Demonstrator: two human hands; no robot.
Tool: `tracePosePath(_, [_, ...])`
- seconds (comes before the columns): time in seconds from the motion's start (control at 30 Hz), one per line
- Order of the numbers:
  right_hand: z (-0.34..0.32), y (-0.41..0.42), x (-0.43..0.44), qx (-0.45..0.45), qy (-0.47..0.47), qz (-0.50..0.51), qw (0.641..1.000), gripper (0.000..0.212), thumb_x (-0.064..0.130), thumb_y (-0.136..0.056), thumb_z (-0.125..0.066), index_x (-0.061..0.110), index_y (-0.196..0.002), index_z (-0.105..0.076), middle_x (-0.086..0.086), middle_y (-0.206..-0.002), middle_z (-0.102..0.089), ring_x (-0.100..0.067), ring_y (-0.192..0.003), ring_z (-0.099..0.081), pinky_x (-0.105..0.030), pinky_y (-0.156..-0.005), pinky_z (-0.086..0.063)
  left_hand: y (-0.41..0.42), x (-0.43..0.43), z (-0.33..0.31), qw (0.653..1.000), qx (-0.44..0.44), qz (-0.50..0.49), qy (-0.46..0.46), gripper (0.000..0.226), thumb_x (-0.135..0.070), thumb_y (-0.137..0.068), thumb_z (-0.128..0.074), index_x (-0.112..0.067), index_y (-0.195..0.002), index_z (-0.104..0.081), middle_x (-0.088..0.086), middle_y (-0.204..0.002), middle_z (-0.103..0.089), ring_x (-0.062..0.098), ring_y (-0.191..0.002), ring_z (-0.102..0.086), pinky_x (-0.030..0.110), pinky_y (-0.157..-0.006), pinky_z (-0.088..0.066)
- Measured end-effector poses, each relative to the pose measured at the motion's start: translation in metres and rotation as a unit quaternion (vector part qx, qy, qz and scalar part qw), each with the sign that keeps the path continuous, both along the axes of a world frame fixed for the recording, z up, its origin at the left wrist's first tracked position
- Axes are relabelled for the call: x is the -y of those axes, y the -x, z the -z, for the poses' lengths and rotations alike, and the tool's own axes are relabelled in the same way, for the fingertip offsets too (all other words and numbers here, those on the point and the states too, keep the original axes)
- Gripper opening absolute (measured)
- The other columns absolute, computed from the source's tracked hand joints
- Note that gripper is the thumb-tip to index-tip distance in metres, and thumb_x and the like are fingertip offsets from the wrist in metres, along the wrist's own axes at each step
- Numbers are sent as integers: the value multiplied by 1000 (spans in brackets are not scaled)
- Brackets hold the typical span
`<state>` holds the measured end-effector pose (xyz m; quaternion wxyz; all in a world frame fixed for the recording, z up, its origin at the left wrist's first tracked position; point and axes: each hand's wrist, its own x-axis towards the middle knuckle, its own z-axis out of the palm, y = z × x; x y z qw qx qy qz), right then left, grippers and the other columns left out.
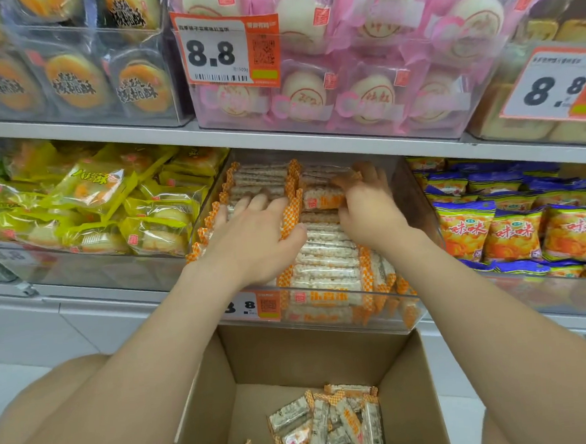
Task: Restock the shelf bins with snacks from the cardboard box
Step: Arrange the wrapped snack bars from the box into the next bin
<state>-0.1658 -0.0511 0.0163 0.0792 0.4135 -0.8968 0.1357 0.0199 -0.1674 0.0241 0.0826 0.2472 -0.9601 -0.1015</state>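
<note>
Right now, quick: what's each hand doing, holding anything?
Left hand: open, fingers flat on the orange-checked packets in the clear bin.
Right hand: blurred among the packets; grip cannot be told.

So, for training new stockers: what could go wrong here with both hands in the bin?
The left hand presses flat on the orange-checked snack bars; pressure may crush them. The clear plastic bin looks full to its front rim, so bars could spill past the brown cardboard box. The right hand is blurred, so it may knock rows askew.
</note>
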Motion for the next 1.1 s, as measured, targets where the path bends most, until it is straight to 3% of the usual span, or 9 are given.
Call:
tracePosePath(0.1, [12,-2,9,23,10,9,1000,69,34,-84,-49,14,-150,-42,-22,-157,-32,-44,-151,-19,-59,-124,-20,-3,-5,-1,1000,-20,-13,19,67,-65,-99,-30,-33,-157,-38,4,-162,-40,30,-152,-30,64,-124,-15])
tracePosePath(0.2, [17,4,14,9,37,21,999,58,31,-96,-53,18,-152,-44,-25,-159,-33,-46,-153,-16,-58,-126,-11,-7,-10,-3,998,-36,-31,48,68,-67,-97,-27,-33,-152,-46,0,-154,-50,29,-147,-36,68,-120,-17])
tracePosePath(0.43, [18,2,24,-14,8,4,1000,54,29,-102,-50,28,-156,-43,-21,-156,-41,-44,-148,-29,-52,-117,-35,-9,-11,0,999,-26,-24,32,71,-68,-96,-24,-31,-153,-44,1,-154,-49,29,-146,-38,66,-123,-17])
tracePosePath(0.6, [4,-3,18,9,47,59,997,49,34,-92,-63,37,-141,-59,-12,-147,-43,-40,-135,-33,-51,-110,-36,-8,-13,-1,999,-24,-25,33,74,-68,-94,-21,-29,-152,-45,2,-153,-49,30,-145,-39,64,-123,-19])
tracePosePath(0.7, [0,-13,16,-36,71,73,994,49,33,-83,-70,31,-132,-65,-12,-137,-47,-39,-127,-39,-51,-106,-36,-11,-14,-2,999,-29,-23,32,74,-68,-95,-22,-29,-153,-44,3,-153,-49,29,-145,-40,62,-123,-22])
tracePosePath(0.87, [0,-19,8,-115,45,74,990,46,35,-85,-69,20,-128,-67,-14,-132,-50,-40,-123,-44,-51,-100,-41,-17,-15,-3,997,-52,-9,47,69,-66,-97,-26,-27,-150,-49,1,-150,-54,26,-142,-45,56,-120,-30])
tracePosePath(1.1, [-9,-50,-25,-95,43,68,992,27,27,-91,-61,15,-116,-66,-14,-118,-57,-38,-108,-53,-48,-89,-47,-37,-23,-8,987,-138,39,68,56,-55,-100,-38,-23,-141,-57,-4,-139,-62,21,-133,-53,48,-112,-39])
